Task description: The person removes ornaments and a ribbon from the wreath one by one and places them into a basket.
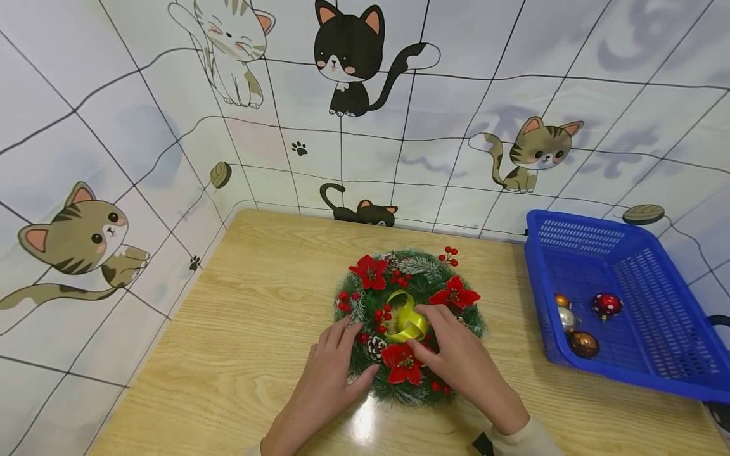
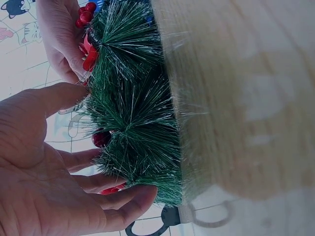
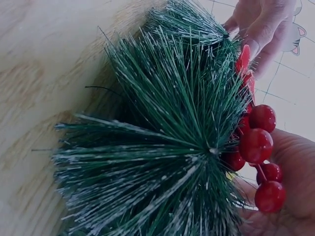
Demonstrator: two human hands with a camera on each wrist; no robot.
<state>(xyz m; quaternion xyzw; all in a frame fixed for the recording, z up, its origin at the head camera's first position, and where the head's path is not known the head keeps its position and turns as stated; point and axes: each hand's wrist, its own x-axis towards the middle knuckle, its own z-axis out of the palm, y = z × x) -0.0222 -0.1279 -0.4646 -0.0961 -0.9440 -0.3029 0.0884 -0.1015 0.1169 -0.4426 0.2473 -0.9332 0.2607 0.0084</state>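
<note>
A green Christmas wreath with frosted needles, red poinsettias, red berries and pinecones lies flat on the table. Curled loops of shiny yellow ribbon sit at its centre. My right hand reaches over the wreath's right side, thumb and index finger pinching the ribbon from either side. At the wreath's lower left, my left hand rests with fingers spread along the greenery. The left wrist view shows this left hand against the needles. Red berries partly cover the right hand in the right wrist view.
A blue plastic basket stands on the right of the wooden table. Inside lie a red dotted bauble, a brown bauble and smaller ornaments. A cat-patterned wall covering rises behind and at the left.
</note>
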